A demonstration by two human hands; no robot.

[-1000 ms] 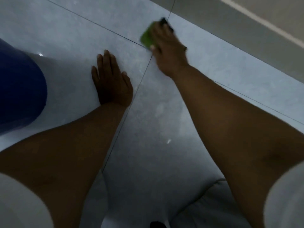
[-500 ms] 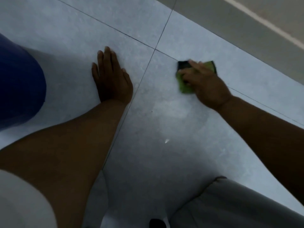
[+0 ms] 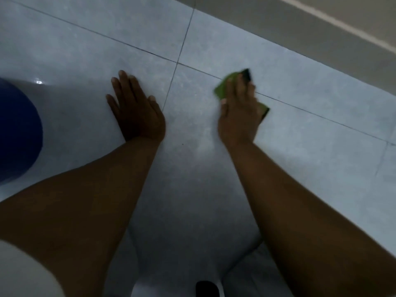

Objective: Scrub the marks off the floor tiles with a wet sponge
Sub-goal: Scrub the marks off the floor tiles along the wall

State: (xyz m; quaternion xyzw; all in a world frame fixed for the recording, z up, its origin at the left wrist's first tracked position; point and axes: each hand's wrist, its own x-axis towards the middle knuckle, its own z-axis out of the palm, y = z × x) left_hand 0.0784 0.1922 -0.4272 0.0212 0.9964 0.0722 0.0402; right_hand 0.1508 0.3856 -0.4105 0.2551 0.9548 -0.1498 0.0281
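A green sponge with a dark scouring side point(image 3: 222, 87) is pressed flat on the pale grey floor tiles point(image 3: 310, 133), across a dark grout line. My right hand point(image 3: 239, 113) lies on top of it and grips it, covering most of it. My left hand point(image 3: 137, 112) rests flat on the neighbouring tile to the left, fingers spread, holding nothing. A faint wet smear shows on the tile just below the sponge. No distinct marks are visible in the dim, blurred view.
A blue rounded object point(image 3: 17, 133) stands at the left edge. A grey skirting and wall point(image 3: 300, 28) run along the top right. Pale clothing point(image 3: 192, 254) fills the bottom of the view between my forearms.
My right hand swept the sponge from the far grout crossing down to the right, then back leftward and slightly up along the grout line. My left hand stayed planted.
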